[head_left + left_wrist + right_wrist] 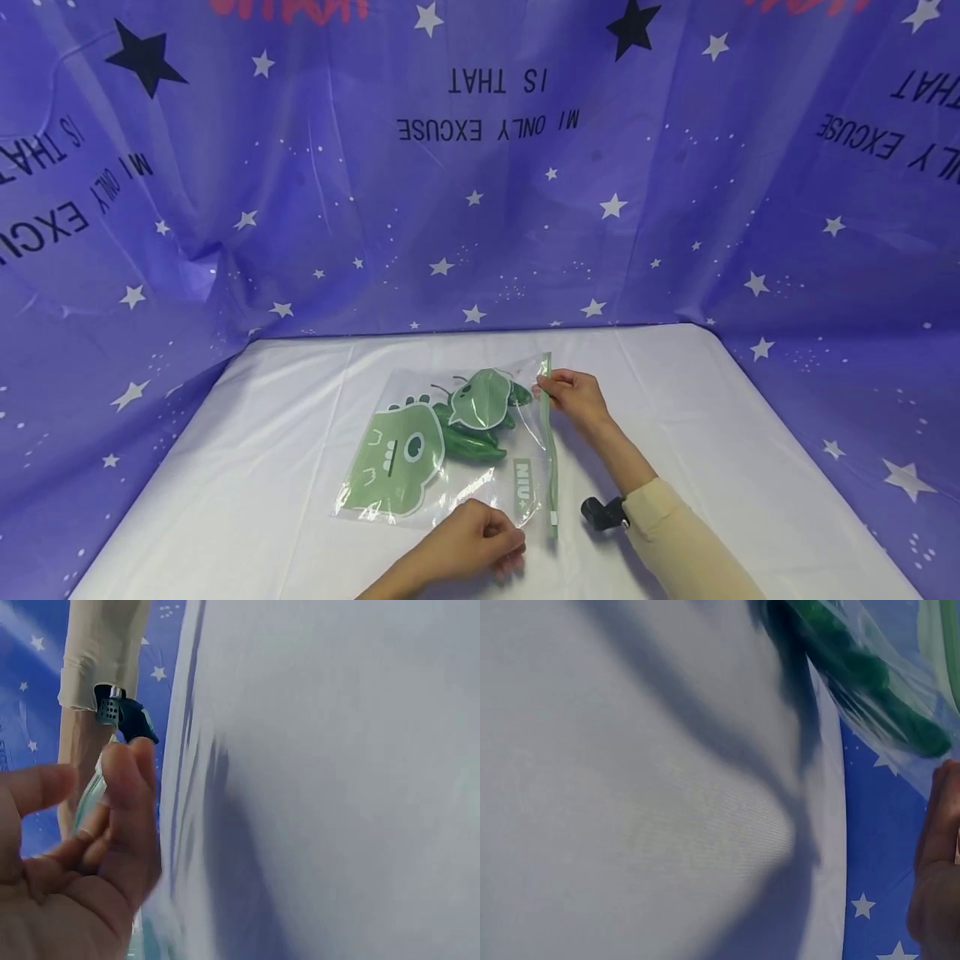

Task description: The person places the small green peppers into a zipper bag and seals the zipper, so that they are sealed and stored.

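Observation:
A clear zip bag (480, 487) with green dinosaur prints lies on the white table, its green zip strip (551, 475) facing right. Inside are several long, dark green vegetables (471, 444) that look like cucumbers; the print partly covers them. In the right wrist view, one vegetable (885, 686) shows through the film. My right hand (577, 398) pinches the far part of the zip edge between thumb and fingers. At the bag's near side is my left hand (472, 542), fingers loosely curled. The left wrist view shows a gap between its thumb and fingers, with nothing held.
The white cloth-covered table (285, 433) ends at a purple star-printed curtain (480, 217) behind and at both sides. A black wrist-camera mount (602, 513) sticks out from the right sleeve (678, 533), low above the table.

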`<state>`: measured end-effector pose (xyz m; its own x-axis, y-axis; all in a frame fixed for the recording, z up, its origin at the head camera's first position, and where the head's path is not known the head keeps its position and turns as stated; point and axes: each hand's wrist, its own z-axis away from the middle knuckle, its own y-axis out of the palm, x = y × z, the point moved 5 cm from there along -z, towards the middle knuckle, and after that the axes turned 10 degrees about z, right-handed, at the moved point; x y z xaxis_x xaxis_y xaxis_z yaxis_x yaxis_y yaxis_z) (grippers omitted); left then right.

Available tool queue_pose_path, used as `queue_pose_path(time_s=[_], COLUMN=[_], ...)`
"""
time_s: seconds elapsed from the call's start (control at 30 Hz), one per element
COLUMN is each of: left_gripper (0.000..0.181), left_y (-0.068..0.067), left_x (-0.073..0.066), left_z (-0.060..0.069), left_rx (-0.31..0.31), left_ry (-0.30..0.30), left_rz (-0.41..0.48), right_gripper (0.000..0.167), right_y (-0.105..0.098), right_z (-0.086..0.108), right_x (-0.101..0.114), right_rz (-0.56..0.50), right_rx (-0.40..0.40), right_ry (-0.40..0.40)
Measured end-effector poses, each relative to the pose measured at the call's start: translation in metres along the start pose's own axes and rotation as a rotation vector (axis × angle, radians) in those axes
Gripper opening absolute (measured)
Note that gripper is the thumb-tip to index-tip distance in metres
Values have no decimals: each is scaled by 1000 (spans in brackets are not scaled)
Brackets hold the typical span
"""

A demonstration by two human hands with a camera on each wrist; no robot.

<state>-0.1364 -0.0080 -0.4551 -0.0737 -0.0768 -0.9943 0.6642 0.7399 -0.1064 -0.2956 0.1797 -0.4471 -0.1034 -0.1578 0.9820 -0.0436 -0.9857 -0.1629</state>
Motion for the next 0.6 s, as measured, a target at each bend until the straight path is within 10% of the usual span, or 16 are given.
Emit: queue_pose_path(time_s=[0.23,0.4,0.6], left_gripper=[38,48,22], left_y=[6,3,3], left_x=[24,34,41], left_z=[0,-7,-15], left_rx=[-24,-219,-363], left_ry=[-273,-254,-213], left_rz=[586,981,1045], right_gripper=[27,19,16], right_y=[-11,-18,-24], right_z=[-2,-3,-3], right_x=[2,-1,-7], right_rz=[-140,-229,-245], right_rx=[-94,-171,-197], right_ry=[33,55,64])
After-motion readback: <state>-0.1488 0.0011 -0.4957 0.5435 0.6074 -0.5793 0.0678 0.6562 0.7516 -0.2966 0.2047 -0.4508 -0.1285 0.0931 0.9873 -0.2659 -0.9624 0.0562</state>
